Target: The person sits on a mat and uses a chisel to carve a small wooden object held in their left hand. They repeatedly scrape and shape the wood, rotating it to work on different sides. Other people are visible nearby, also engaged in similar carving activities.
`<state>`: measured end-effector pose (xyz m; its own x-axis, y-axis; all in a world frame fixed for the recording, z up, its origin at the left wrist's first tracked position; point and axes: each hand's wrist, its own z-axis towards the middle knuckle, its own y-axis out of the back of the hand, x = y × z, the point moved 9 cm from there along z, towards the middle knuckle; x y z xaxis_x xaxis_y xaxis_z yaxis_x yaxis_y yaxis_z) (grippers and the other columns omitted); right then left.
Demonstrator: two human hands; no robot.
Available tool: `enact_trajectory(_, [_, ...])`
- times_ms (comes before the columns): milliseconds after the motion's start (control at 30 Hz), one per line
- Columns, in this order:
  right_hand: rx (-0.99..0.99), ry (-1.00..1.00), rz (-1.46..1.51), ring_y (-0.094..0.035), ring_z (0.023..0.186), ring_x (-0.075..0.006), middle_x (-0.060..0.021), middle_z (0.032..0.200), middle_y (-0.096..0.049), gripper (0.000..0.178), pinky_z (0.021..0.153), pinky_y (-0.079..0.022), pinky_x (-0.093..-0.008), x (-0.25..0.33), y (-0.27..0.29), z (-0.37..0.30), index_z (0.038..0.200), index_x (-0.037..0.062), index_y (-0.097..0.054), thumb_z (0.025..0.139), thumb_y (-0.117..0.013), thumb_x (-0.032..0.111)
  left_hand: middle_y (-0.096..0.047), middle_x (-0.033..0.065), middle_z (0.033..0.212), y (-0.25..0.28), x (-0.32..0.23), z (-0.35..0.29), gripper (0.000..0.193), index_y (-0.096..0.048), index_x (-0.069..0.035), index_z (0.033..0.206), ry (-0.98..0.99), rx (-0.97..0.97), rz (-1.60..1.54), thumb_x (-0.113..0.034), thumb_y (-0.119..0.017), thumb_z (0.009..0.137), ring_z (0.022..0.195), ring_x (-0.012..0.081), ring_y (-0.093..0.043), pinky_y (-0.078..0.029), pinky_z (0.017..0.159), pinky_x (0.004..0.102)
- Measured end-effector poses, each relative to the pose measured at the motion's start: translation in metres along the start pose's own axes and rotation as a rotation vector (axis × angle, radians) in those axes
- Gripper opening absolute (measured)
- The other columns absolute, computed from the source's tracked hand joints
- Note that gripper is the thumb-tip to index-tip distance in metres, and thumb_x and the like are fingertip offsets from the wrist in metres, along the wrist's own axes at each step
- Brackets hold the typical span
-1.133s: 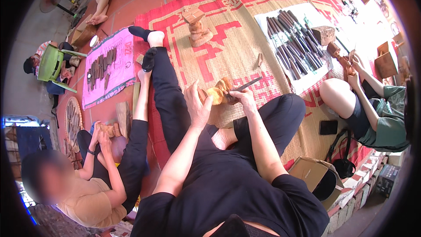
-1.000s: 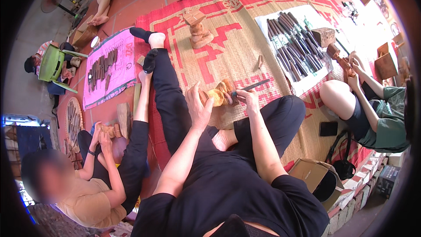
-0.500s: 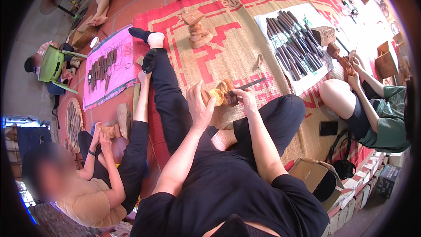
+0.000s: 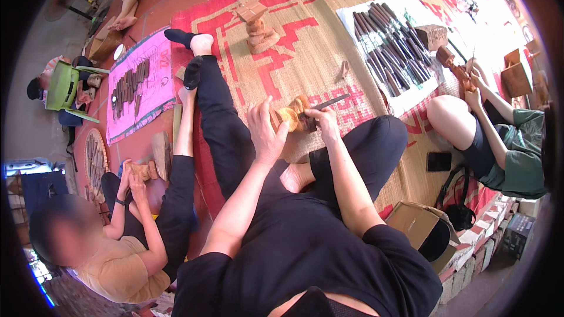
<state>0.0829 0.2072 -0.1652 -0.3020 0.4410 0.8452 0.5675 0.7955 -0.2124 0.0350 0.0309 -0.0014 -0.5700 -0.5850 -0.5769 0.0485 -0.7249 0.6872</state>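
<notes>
Just above my lap, my left hand (image 4: 267, 134) grips one end of a small carved wooden figure (image 4: 288, 111), thumb on its near side and fingers around the pale end. The figure lies on its side, its far end darker. My right hand (image 4: 324, 122) is closed around a dark, narrow flat tool (image 4: 333, 102), whose tip points away to the right. Whether it is a file or a blade I cannot make out. The right fingers are beside the figure's dark end. Ahead on the mat stands a second wooden carving (image 4: 261, 38) with a block-shaped top.
A patterned straw mat (image 4: 320, 53) lies underneath. Several carving tools (image 4: 396, 53) rest on a white sheet at right, more tools (image 4: 130, 88) on a pink cloth at left. Co-workers sit on both sides, holding wooden pieces. A phone (image 4: 439, 161) and a cardboard box (image 4: 405, 223) are at right.
The whole view has shifted slightly, so the mat and tools sit higher in the picture. Both hands keep hold of the figure and the flat tool, with little visible movement.
</notes>
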Motion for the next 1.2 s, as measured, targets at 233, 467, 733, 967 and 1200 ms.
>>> enact_trajectory(233, [-0.041,0.062,0.147,-0.064,0.071,-0.0142,-0.0065,0.081,-0.069,0.016,0.066,-0.048,-0.0260,0.003,0.005,0.005,0.089,0.0003,-0.066,0.075,-0.070,0.007,-0.046,0.0180,0.118,-0.002,-0.001,0.000,0.067,-0.043,-0.004,0.130,-0.001,0.019,-0.013,-0.014,-0.069,0.069,0.118,0.0386,-0.039,-0.029,0.106,0.0501])
enact_trajectory(467, [-0.040,0.020,0.175,-0.064,0.069,-0.0143,-0.0070,0.079,-0.068,0.016,0.064,-0.048,-0.0276,-0.004,0.010,0.012,0.088,0.0011,-0.066,0.073,-0.071,0.006,-0.046,0.0177,0.117,-0.003,-0.010,0.002,0.066,-0.043,-0.004,0.129,-0.049,0.031,-0.005,-0.014,-0.068,0.069,0.117,0.0384,-0.040,-0.027,0.107,0.0515])
enact_trajectory(733, [0.002,0.040,0.094,-0.064,0.080,-0.0134,-0.0033,0.086,-0.068,0.022,0.075,-0.048,-0.0295,-0.008,0.006,0.014,0.097,0.0043,-0.066,0.076,-0.072,0.009,-0.046,0.0182,0.117,-0.002,-0.007,0.001,0.066,-0.044,-0.003,0.129,-0.047,0.016,-0.007,-0.015,-0.069,0.069,0.116,0.0378,-0.041,-0.028,0.107,0.0511])
enact_trajectory(967, [-0.064,0.095,0.165,-0.064,0.085,-0.0142,-0.0059,0.097,-0.069,0.025,0.079,-0.047,-0.0295,0.002,0.017,0.015,0.102,0.0036,-0.069,0.078,-0.070,0.008,-0.046,0.0181,0.116,-0.002,-0.005,-0.001,0.066,-0.044,-0.004,0.129,-0.034,0.017,-0.018,-0.015,-0.070,0.069,0.116,0.0383,-0.040,-0.028,0.107,0.0514])
enact_trajectory(1200, [-0.008,0.060,0.199,-0.063,0.083,-0.0137,-0.0035,0.092,-0.069,0.028,0.076,-0.046,-0.0280,-0.005,0.009,0.016,0.101,0.0046,-0.068,0.074,-0.074,0.008,-0.046,0.0178,0.117,-0.002,-0.008,-0.001,0.067,-0.044,-0.005,0.129,-0.034,0.030,-0.022,-0.016,-0.070,0.069,0.118,0.0396,-0.039,-0.027,0.107,0.0518])
